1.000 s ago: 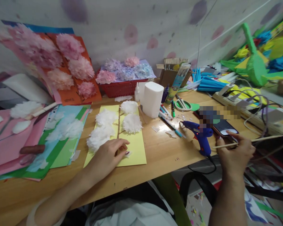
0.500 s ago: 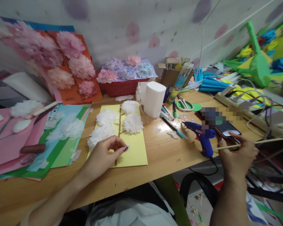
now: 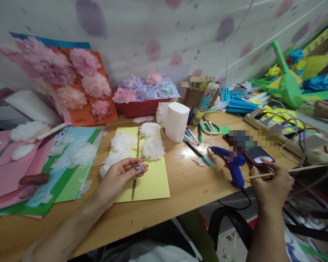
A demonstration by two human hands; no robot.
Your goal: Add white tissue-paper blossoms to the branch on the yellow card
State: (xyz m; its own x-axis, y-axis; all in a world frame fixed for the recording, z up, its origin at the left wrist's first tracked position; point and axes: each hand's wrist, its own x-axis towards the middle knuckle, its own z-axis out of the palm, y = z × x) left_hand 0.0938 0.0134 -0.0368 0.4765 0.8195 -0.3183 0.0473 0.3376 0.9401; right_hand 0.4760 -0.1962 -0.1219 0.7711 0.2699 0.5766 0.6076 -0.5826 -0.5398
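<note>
Left hand (image 3: pixel 123 175) pinches a scrap (image 3: pixel 140 167); right hand (image 3: pixel 274 184) grips a stick (image 3: pixel 307 168); card lettering (image 3: pixel 83 120) illegible.

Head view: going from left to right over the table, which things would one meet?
Brown bar, left hand, upright white roll, green marker, glue gun, right hand.

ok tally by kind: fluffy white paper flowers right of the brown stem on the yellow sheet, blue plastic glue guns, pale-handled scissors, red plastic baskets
Fluffy white paper flowers: 2
Blue plastic glue gun: 1
Pale-handled scissors: 1
Red plastic basket: 1
Total: 5
</note>
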